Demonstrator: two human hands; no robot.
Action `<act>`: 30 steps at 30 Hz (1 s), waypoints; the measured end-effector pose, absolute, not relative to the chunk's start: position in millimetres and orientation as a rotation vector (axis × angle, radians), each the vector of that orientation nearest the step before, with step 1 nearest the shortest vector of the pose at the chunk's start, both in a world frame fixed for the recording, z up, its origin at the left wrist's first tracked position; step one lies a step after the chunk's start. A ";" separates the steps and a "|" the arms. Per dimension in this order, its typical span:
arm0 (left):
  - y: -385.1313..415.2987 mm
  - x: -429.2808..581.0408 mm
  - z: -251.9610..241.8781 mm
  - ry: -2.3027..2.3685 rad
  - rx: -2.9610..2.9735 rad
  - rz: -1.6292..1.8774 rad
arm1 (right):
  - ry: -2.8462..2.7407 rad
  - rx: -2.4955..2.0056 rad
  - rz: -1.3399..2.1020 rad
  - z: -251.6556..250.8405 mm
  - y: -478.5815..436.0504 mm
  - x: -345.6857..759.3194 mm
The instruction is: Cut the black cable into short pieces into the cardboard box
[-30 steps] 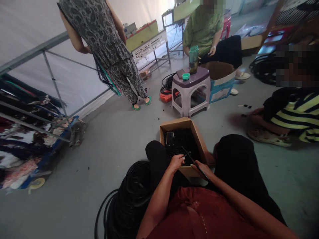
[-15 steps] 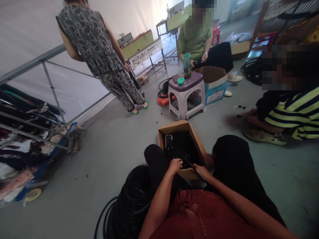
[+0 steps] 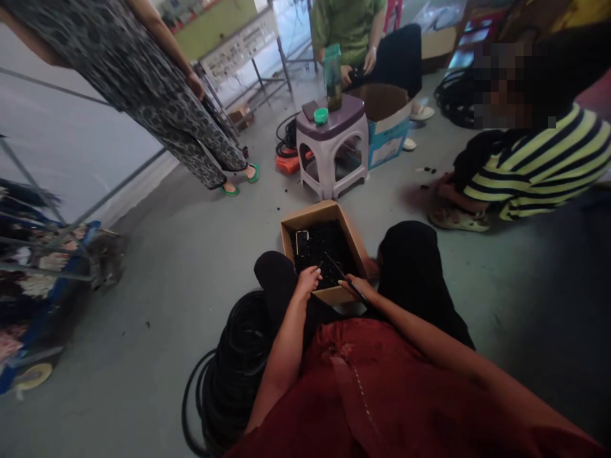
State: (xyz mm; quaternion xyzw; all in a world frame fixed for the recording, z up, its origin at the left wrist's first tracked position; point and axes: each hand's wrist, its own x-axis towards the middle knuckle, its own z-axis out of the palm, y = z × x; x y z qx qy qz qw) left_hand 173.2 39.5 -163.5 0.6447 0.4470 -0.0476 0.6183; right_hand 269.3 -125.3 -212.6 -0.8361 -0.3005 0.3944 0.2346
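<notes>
An open cardboard box (image 3: 289,228) full of small black parts (image 3: 322,245) stands on the floor between my knees. My left hand (image 3: 308,280) reaches into the box's near edge, fingers curled down among the parts; what it holds is hidden. My right hand (image 3: 354,286) is closed on a thin black cable (image 3: 340,275) that slants up over the box. A small phone-like item (image 3: 301,240) lies in the box's far left corner.
A big coil of black cable (image 3: 233,369) lies at my left. A white and purple stool (image 3: 331,149) with a green bottle (image 3: 333,76) stands beyond the box. A standing person (image 3: 157,108), a seated person in green (image 3: 353,25) and one in stripes (image 3: 534,172) are nearby. Metal rack (image 3: 48,242) at left.
The camera has tilted down and moved closer, so the box and hands sit higher in view. Both hands stay at the box with the cable; the standing person has stepped nearer.
</notes>
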 end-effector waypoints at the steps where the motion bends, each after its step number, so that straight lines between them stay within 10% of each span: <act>1: 41.1 172.8 -163.1 1.023 1.452 -0.091 | -0.798 -2.270 1.090 -212.6 -125.8 269.3; 30: 38.4 172.0 -161.8 0.924 1.379 -0.075 | -0.931 -2.036 1.204 -187.3 -136.4 264.2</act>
